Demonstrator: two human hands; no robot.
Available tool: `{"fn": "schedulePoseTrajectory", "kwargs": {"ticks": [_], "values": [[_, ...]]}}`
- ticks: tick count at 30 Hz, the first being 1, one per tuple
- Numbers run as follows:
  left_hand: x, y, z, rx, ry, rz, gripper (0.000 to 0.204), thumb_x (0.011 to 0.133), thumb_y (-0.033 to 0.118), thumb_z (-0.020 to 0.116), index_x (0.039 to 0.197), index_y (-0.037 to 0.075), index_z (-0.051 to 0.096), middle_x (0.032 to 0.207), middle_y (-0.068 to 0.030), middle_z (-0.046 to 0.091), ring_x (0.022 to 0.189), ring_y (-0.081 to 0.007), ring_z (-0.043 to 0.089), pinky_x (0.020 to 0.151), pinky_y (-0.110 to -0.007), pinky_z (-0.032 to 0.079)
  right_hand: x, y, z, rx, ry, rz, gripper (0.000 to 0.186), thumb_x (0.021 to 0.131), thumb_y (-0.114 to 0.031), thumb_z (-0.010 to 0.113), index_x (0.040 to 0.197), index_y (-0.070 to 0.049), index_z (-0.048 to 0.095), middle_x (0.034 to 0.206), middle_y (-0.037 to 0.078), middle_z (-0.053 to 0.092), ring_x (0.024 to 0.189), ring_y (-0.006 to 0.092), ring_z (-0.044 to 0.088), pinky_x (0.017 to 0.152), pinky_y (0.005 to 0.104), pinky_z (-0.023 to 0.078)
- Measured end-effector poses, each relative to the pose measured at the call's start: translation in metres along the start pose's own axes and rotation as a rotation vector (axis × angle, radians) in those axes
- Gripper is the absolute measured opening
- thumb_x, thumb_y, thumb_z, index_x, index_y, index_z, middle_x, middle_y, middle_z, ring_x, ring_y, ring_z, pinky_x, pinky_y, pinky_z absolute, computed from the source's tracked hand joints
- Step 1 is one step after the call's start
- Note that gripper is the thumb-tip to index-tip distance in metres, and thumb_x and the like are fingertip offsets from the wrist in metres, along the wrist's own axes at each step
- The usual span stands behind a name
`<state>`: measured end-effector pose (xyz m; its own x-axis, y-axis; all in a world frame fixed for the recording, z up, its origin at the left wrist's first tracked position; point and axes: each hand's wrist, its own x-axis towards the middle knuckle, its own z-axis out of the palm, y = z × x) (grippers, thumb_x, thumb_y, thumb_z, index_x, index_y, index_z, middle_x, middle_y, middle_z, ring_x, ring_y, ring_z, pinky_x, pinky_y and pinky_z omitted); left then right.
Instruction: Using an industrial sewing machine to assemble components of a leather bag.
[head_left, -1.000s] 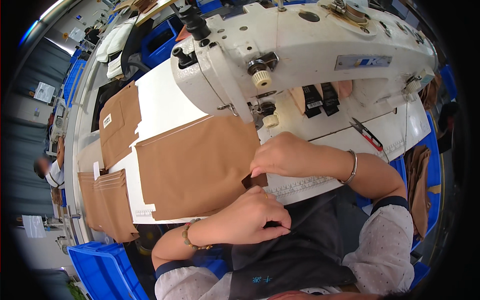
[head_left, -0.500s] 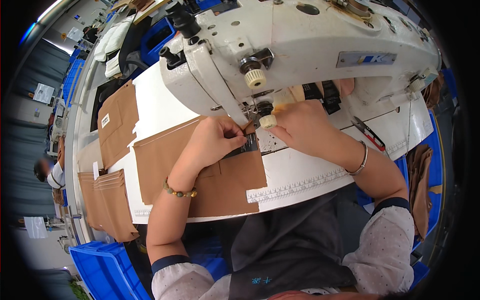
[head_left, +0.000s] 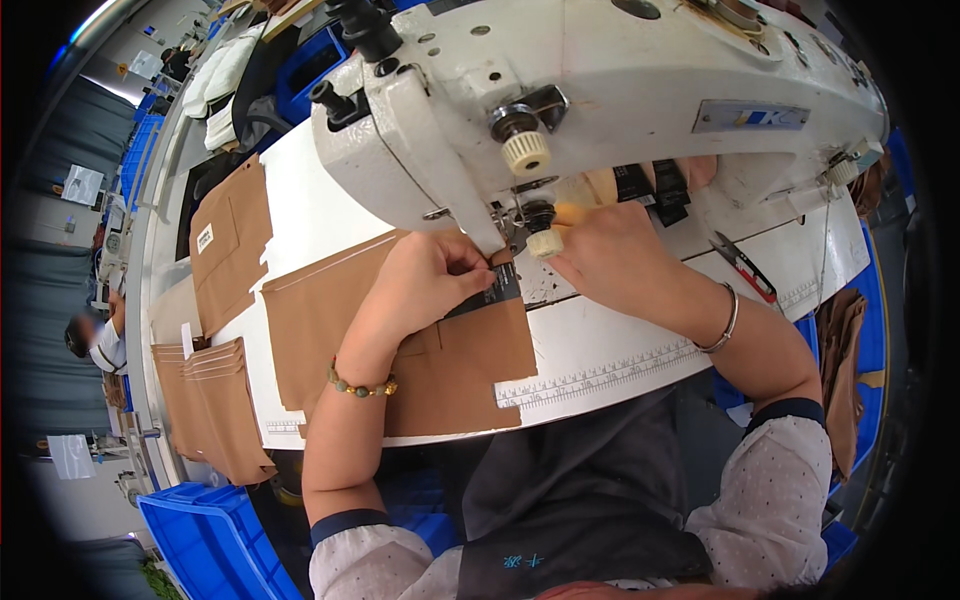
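Observation:
My left hand point(head_left: 432, 280) lies on a brown fabric panel point(head_left: 465, 360), close to the needle area of a white sewing machine point(head_left: 620, 90). Its thumb and forefinger are pinched at a black label point(head_left: 505, 285) on that panel, and a small brown fold shows just above. My right hand point(head_left: 615, 255) is curled on the other side of the presser foot. A cream knob point(head_left: 546, 243) covers part of its fingers, so what they hold cannot be made out. The foot and needle are mostly hidden too.
Thread snips point(head_left: 745, 268) lie right of my right hand, with black labels point(head_left: 650, 190) under the machine arm. Brown panels point(head_left: 228, 250) and a stacked brown pile point(head_left: 210, 400) are at the left. Blue bins point(head_left: 215, 535) flank the white table point(head_left: 620, 350). Another person point(head_left: 108, 345) sits far left.
The whole view has shifted slightly. Both hands keep nearly the same place and grip beside the needle area, and the brown panel shows no clear movement.

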<state>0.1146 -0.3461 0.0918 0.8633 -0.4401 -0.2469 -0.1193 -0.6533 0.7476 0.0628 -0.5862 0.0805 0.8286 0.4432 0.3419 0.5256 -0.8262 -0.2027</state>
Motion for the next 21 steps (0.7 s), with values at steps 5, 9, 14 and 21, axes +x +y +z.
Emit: {"fn": "schedulePoseTrajectory", "kwargs": {"ticks": [5,9,14,21], "values": [[-0.0011,0.0016,0.0005,0.023,0.018,0.007,0.016,0.079,0.018,0.079,0.086,0.003,0.078,0.067,-0.0093,0.069,0.061,-0.0168,0.064,0.062,-0.031,0.05,-0.0006,0.001,0.0035,-0.004,0.022,-0.039,0.017,0.087,-0.017,0.067,0.074,-0.006,0.066,0.073,0.007,0.065,0.066,0.0277,0.069,0.055,0.0401,0.053],[-0.0006,0.0009,0.0013,0.06,0.023,-0.009,0.017,0.08,0.019,0.079,0.086,0.003,0.078,0.067,-0.0089,0.069,0.061,-0.0172,0.064,0.062,-0.031,0.05,-0.0009,0.0001,0.0031,-0.006,0.018,-0.037,0.015,0.086,-0.015,0.066,0.074,-0.006,0.066,0.074,0.007,0.065,0.066,0.0279,0.069,0.056,0.0399,0.053],[0.0001,-0.0018,0.0025,0.04,0.025,0.003,0.016,0.08,0.019,0.079,0.084,0.004,0.078,0.066,-0.0082,0.069,0.059,-0.0167,0.063,0.061,-0.032,0.049,-0.0021,-0.002,0.0041,0.025,0.012,-0.031,0.014,0.085,-0.013,0.065,0.074,-0.005,0.065,0.08,0.009,0.066,0.068,0.0295,0.069,0.057,0.0406,0.053],[-0.0007,-0.0021,0.0035,0.016,0.035,0.004,0.015,0.08,0.018,0.079,0.083,0.004,0.077,0.065,-0.008,0.068,0.059,-0.0173,0.062,0.061,-0.032,0.049,-0.0022,-0.0038,0.0079,0.007,-0.011,-0.092,0.007,0.082,-0.012,0.066,0.078,-0.006,0.066,0.084,0.009,0.065,0.071,0.0286,0.069,0.061,0.0406,0.055]]}}
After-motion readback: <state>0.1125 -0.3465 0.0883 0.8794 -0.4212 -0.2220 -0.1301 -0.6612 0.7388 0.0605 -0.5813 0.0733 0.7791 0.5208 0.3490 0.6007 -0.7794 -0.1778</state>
